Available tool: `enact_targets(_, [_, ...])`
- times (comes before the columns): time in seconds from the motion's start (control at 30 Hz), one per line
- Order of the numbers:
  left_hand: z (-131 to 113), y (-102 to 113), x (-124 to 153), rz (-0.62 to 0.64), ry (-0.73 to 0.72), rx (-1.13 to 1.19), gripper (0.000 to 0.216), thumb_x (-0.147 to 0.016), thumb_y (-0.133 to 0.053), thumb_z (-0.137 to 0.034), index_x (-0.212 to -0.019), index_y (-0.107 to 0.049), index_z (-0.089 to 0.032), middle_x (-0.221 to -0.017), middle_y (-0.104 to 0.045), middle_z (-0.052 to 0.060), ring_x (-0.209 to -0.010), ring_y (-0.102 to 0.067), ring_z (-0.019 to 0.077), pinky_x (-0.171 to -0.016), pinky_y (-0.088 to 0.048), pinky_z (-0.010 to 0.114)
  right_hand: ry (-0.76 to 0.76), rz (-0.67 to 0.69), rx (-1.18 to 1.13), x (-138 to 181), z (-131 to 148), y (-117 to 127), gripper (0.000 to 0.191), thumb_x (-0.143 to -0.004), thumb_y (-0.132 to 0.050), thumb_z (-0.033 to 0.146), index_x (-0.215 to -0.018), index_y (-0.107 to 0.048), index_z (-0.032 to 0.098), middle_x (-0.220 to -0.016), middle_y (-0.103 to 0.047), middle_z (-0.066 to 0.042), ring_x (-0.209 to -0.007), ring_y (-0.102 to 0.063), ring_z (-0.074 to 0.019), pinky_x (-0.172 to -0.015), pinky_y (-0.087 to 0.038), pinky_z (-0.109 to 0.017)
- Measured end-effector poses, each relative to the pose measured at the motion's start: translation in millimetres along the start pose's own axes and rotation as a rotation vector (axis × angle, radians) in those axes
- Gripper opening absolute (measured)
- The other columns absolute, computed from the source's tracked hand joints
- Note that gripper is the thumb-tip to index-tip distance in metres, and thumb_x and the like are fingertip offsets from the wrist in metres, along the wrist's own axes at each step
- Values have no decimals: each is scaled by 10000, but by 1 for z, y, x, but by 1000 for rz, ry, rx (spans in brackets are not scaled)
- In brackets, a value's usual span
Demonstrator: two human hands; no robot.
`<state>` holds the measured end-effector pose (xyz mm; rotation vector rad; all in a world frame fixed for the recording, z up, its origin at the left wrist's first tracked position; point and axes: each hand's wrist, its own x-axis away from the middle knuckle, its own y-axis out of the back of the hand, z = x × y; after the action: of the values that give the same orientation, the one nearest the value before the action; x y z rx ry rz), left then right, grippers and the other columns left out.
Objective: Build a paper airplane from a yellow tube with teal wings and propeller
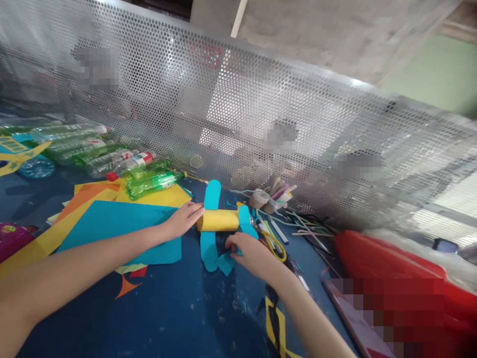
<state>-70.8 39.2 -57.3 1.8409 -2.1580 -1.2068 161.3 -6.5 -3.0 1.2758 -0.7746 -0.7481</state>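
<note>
A paper airplane lies on the blue table, made of a yellow paper tube [219, 221] with long rounded blue wings [208, 248] and a blue tail piece [245, 219]. My left hand [186, 217] is at the tube's left end, fingers together and pressed against it; the thumb is mostly hidden. Below the tail, my right hand [248, 251] curls its fingers at the edge of a small blue paper scrap [226, 262], seemingly pinching it. Yellow-handled scissors [276, 247] lie just right of that hand.
Blue paper sheets [122, 226] lie over yellow and orange ones at left. Behind them are several plastic bottles [154, 185]. A perforated metal panel [186, 99] borders the back. Bundled sticks [278, 194], a red bag [387, 263] and a flat tablet-like object [357, 318] are at right.
</note>
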Motion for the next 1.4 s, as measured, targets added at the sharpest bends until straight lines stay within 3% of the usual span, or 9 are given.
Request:
enact_targets(0.17, [1, -2, 2, -20, 39, 28, 448, -943, -290, -463, -1156, -550, -166, -1175, -558, 104, -1128, -486, 228, -1013, -357, 393, 40, -21, -71, 3, -4, 12, 154, -722, -566, 87, -787, -667, 184, -874, -636, -56, -851, -583, -198, -770, -430, -290])
enact_targets(0.27, [3, -2, 2, -11, 48, 92, 444, -943, -282, -473, -1106, -566, -174, -1148, -554, 94, -1108, -495, 223, -1009, -369, 389, 29, -28, -197, 8, -2, 37, 195, -799, -508, 142, -898, -664, 206, -876, -670, -30, -797, -598, -184, -748, -438, -290])
enact_targets(0.43, [5, -3, 1, 25, -32, 150, 427, -955, -255, -461, -977, -576, -182, -1047, -527, 75, -1039, -513, 195, -978, -406, 355, 18, -292, -248, 3, -2, 67, 234, -857, -480, 266, -950, -693, 240, -964, -686, -36, -912, -572, -220, -809, -407, -348])
enact_targets(0.57, [4, -3, 2, 48, -141, 101, 386, -954, -298, -442, -1075, -563, -189, -1107, -499, 81, -1098, -476, 195, -1006, -383, 356, -1, -330, -516, -18, -7, 56, 207, -782, -578, 287, -958, -604, 181, -851, -684, -29, -787, -600, -178, -725, -427, -306])
enact_targets(0.73, [-2, 1, 5, 100, -157, 77, 412, -969, -270, -415, -1272, -475, -223, -1131, -487, 77, -1113, -473, 189, -1003, -385, 359, -61, -344, -718, -38, -17, 34, 195, -725, -620, 330, -800, -554, 163, -743, -632, -9, -696, -581, -144, -663, -419, -269])
enact_targets(1.4, [0, 0, 5, 126, -111, 156, 411, -971, -263, -419, -1268, -487, -245, -1124, -441, 72, -1085, -465, 180, -989, -389, 349, -57, -451, -692, -48, -21, 18, 156, -690, -644, 347, -692, -614, 194, -751, -698, -44, -668, -608, -184, -638, -435, -308])
